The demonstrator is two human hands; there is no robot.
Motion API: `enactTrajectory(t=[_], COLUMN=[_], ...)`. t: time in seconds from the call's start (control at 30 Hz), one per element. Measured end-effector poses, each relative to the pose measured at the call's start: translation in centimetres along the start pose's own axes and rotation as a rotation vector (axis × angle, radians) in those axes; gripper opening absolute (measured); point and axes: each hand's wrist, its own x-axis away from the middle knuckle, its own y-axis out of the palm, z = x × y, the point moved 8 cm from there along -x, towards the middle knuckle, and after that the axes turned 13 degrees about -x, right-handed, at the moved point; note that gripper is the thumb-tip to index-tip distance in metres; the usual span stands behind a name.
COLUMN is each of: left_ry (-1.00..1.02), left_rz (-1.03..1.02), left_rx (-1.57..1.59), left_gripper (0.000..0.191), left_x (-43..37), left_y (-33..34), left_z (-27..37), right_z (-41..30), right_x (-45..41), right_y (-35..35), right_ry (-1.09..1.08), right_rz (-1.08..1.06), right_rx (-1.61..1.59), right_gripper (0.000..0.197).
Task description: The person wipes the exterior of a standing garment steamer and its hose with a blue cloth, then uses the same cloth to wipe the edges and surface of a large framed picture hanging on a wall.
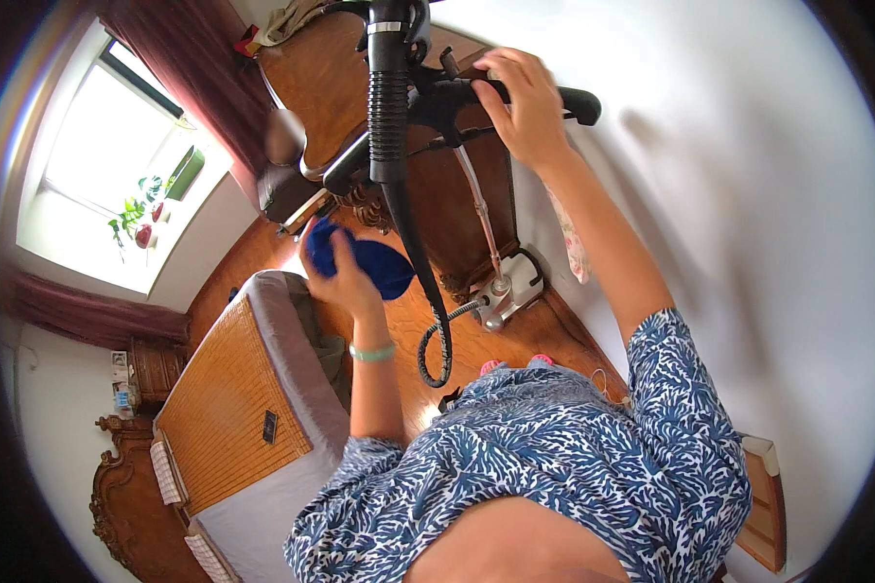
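Note:
A garment steamer stands before me, its white and grey base [514, 291] on the floor and its metal pole [474, 193] rising to a black hanger frame [441, 109]. My right hand [521, 106] rests around the frame's right arm [580, 106], which passes between thumb and fingers. In my left hand [346, 280] is a bunched blue cloth [383, 266], held left of the hanging steam hose. The hose's ribbed black upper part [388, 124] hangs near the top of the pole, and its lower end [435, 364] loops back towards the base.
At left is a bed with a woven mat [226, 393] and a dark phone-like object [270, 428] on it. Dark wooden furniture [321, 95] stands behind the steamer. The white wall [736, 182] runs along my right. Potted plants [142, 211] sit on the windowsill.

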Motion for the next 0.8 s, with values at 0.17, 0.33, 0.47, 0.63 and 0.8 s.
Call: enactTrajectory(t=[0.17, 0.33, 0.47, 0.63, 0.8], left_ry=[-0.061, -0.408, -0.682, -0.824, -1.162], left_rz=[-0.238, -0.842, -0.904, -0.933, -0.955], left_rx=[0.215, 0.413, 0.674, 0.473, 0.573], left_gripper=[0.038, 0.05, 0.047, 0.032, 0.049], left_x=[6.2, 11.2, 12.4, 13.4, 15.9], left_y=[0.1, 7.5, 9.3, 10.1, 10.3], left_z=[7.5, 9.1, 5.2, -0.6, -4.1], right_z=[-4.5, -9.7, -7.1, -5.4, -3.3], right_x=[7.6, 13.9, 16.2, 17.4, 21.3], right_y=[-2.0, -1.7, -1.8, -1.8, -0.9], right_ry=[0.565, 0.843, 0.967, 0.941, 1.177], right_rz=[-0.242, -0.11, -0.319, -0.443, -0.305], right_rx=[-0.621, -1.027, -0.582, -0.325, -0.571], right_gripper=[0.027, 0.066, 0.053, 0.032, 0.037])
